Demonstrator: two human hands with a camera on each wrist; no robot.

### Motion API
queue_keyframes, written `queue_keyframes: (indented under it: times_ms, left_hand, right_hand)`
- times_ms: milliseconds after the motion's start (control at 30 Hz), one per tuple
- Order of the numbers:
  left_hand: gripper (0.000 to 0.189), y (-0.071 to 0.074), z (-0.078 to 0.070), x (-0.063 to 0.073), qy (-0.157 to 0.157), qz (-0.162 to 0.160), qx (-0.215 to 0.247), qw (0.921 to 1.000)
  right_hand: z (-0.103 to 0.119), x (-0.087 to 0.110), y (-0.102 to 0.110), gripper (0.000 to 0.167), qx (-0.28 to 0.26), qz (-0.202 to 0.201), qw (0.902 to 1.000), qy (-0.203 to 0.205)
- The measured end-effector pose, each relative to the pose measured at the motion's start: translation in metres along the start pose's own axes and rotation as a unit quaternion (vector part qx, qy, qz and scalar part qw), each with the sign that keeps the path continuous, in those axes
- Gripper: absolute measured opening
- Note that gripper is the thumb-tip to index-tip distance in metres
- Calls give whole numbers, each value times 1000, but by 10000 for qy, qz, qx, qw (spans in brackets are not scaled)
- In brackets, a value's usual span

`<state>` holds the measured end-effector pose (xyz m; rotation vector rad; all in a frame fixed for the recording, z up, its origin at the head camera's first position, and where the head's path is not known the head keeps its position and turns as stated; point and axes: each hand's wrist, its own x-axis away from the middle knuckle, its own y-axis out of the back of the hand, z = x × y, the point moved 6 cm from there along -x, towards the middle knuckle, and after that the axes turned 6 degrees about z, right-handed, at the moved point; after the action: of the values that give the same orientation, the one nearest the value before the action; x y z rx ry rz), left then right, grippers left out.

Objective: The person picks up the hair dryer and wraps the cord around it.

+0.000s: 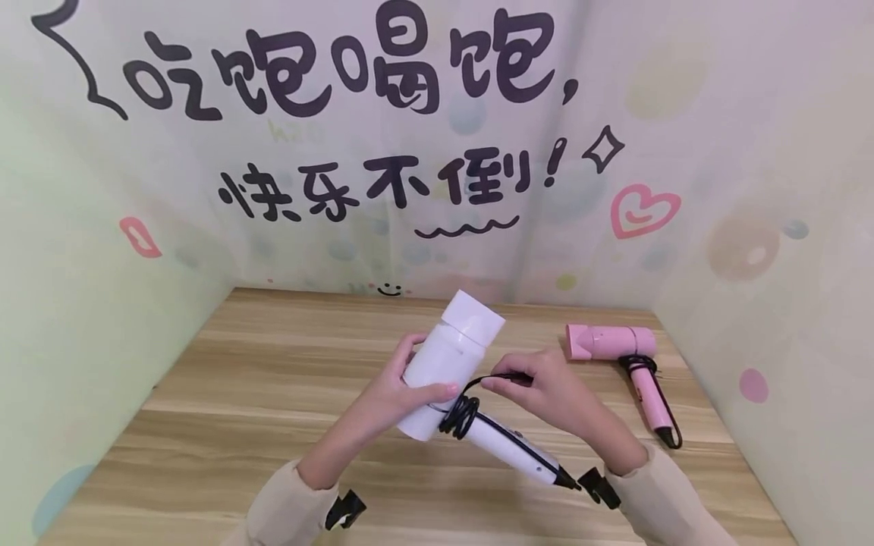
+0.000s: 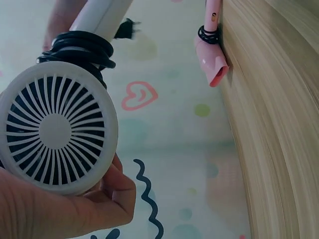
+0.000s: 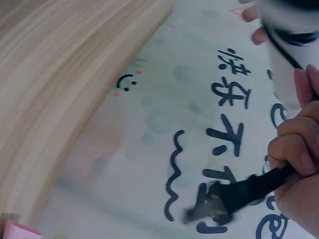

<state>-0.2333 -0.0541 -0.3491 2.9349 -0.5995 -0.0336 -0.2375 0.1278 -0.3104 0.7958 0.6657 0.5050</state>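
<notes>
A white hair dryer (image 1: 447,353) is held tilted above the table, its nozzle pointing up and away. My left hand (image 1: 389,398) grips the barrel, thumb across the near side. In the left wrist view the round rear grille (image 2: 55,130) faces the camera. Black cord (image 1: 461,416) is coiled round the handle close to the barrel, and a stretch of it runs down the handle. My right hand (image 1: 549,387) pinches the loose end of that cord, just right of the coil. The plug (image 3: 227,201) sticks out of the right hand, blurred in the right wrist view.
A pink hair dryer (image 1: 611,343), its black cord wound round the handle, lies at the right of the wooden table (image 1: 273,356). Printed fabric walls (image 1: 410,258) stand at the back and both sides.
</notes>
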Motion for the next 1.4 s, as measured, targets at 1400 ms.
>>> queue_keyframes:
  times_ms: [1400]
  left_hand:
    - [60,13,-5,5,-189,-1352,1526,9788]
  right_hand:
    - [18,10,-63,31,-1517,827,9797,-1021]
